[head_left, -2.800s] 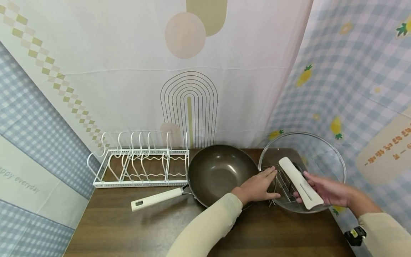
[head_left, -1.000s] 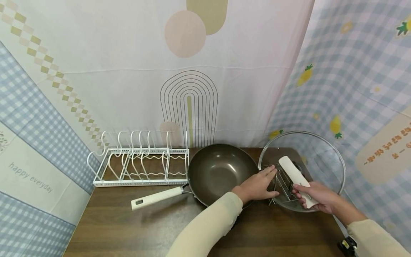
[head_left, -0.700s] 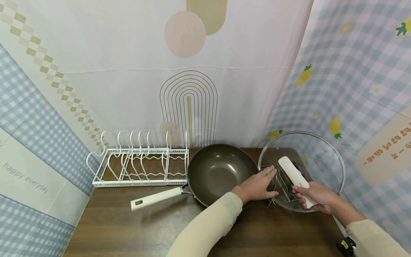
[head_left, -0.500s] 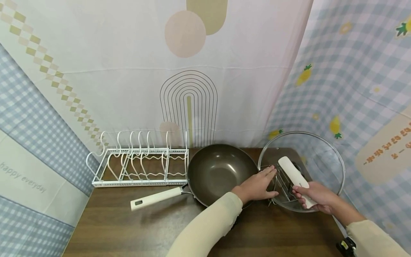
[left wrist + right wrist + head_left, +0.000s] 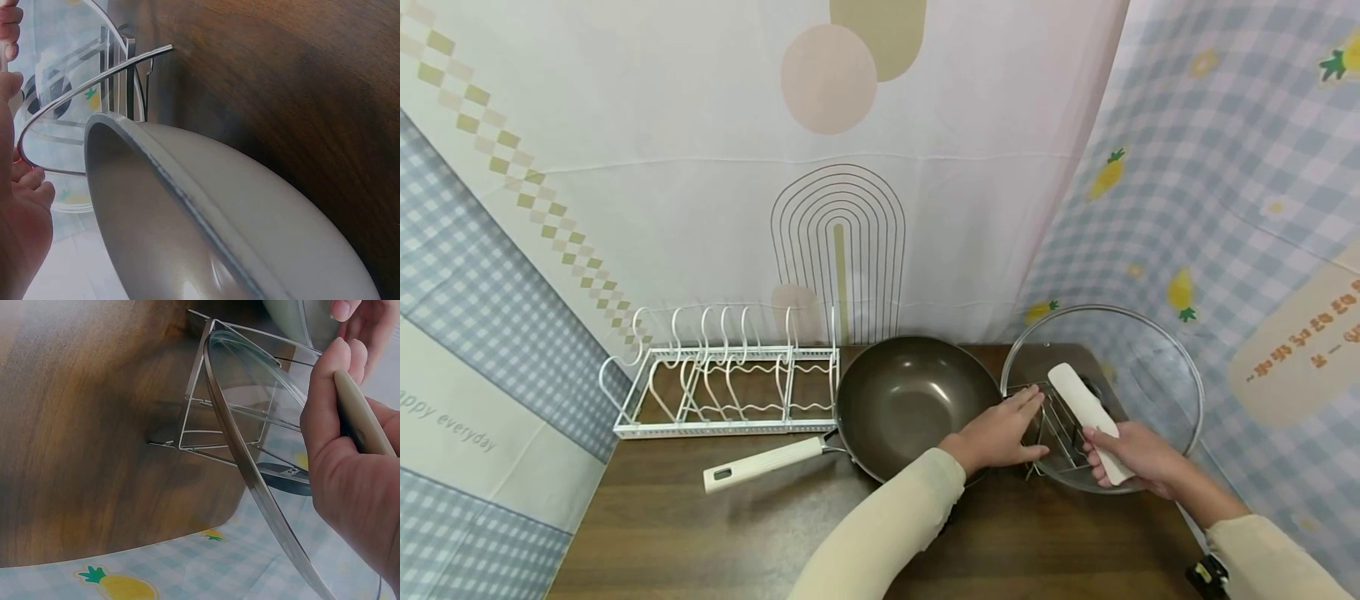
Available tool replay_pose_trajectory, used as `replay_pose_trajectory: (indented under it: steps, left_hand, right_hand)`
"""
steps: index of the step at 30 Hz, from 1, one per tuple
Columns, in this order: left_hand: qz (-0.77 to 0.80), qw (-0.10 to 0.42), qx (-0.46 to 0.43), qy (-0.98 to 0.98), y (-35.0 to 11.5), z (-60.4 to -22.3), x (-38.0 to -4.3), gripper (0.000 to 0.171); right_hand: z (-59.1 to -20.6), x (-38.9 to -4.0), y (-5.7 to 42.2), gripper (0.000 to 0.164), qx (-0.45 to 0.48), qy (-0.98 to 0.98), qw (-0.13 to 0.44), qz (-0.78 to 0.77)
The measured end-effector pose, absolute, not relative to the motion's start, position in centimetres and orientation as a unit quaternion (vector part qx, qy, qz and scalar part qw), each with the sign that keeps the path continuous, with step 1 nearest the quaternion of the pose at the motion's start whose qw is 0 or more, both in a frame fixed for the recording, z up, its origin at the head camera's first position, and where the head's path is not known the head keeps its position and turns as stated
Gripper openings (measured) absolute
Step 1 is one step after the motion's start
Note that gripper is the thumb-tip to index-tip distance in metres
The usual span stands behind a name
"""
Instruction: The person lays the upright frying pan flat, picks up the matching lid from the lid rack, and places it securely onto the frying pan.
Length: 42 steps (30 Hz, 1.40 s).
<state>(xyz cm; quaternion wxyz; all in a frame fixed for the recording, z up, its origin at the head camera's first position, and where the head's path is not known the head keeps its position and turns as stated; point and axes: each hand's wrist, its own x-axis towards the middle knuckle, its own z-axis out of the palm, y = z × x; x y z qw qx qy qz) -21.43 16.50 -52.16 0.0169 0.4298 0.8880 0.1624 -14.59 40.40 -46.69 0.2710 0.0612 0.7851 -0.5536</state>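
The right hand [image 5: 1135, 457] grasps the cream grip [image 5: 1077, 395] of the glass lid [image 5: 1153, 367], tilted against a wire stand [image 5: 189, 398] at the worktop's [image 5: 1015, 550] right. The left hand [image 5: 998, 432], fingers extended, rests at the stand's left side. Leftward sits a dark wok [image 5: 902, 400], handle [image 5: 767, 463] pointing left, then a white rack [image 5: 722, 428] on the far left.
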Motion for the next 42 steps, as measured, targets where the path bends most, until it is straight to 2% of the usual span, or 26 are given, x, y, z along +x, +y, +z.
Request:
replay_pose_trajectory:
  steps: [14, 25, 33, 42]
  left_hand:
    - [0.159, 0.016, 0.430, 0.889, 16.4, -52.0, -21.4, 0.083]
    - [0.158, 0.029, 0.425, 0.890, 16.4, -52.1, -21.4, 0.084]
    - [0.156, 0.019, 0.432, 0.888, 16.4, -52.2, -21.4, 0.084]
    - [0.163, 0.020, 0.437, 0.884, 16.3, -52.3, -21.4, 0.085]
  right_hand:
    - [-47.1, -14.6, 39.9, 0.044, 0.081, 0.802, 0.249, -0.537]
    - [-47.5, -14.5, 39.9, 0.039, 0.080, 0.805, 0.237, -0.539]
    - [-47.5, -14.5, 40.0, 0.035, 0.069, 0.796, 0.221, -0.560]
    - [-46.2, -14.5, 40.6, 0.036, 0.070, 0.802, 0.213, -0.553]
